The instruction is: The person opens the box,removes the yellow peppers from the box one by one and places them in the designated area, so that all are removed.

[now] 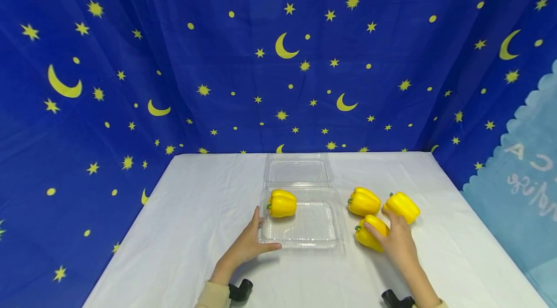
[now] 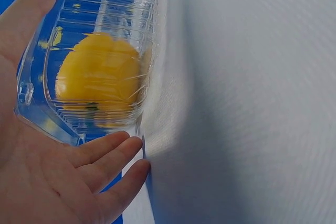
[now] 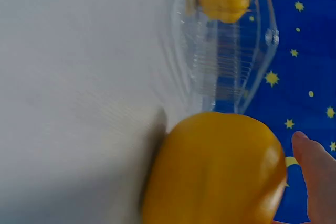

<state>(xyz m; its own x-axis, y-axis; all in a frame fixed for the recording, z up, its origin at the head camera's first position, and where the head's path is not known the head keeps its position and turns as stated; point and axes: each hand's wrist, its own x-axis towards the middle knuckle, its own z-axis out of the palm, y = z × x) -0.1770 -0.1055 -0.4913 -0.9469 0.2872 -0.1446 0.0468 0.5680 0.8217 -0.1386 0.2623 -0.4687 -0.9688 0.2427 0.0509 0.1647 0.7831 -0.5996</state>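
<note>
A clear plastic clamshell container (image 1: 304, 245) stands with its lid folded back, one yellow bell pepper (image 1: 283, 203) in its left part. My left hand (image 1: 248, 242) is at the container's front left corner, fingers along the left side and thumb at the front edge; in the left wrist view its fingers (image 2: 113, 161) look nearly straight. Over the nearest loose bell pepper (image 1: 369, 234) reaches my right hand (image 1: 399, 240), thumb and fingers spread. The right wrist view shows the thumb (image 3: 315, 174) apart from that pepper (image 3: 215, 171); the other fingers are hidden there.
Two more yellow bell peppers lie behind the right hand, one at left (image 1: 364, 201) and one at right (image 1: 403, 207). A white cloth (image 1: 196, 201) covers the table. Behind hangs a blue curtain (image 1: 243, 71) with moons and stars; a light-blue cloth (image 1: 522, 192) hangs at right.
</note>
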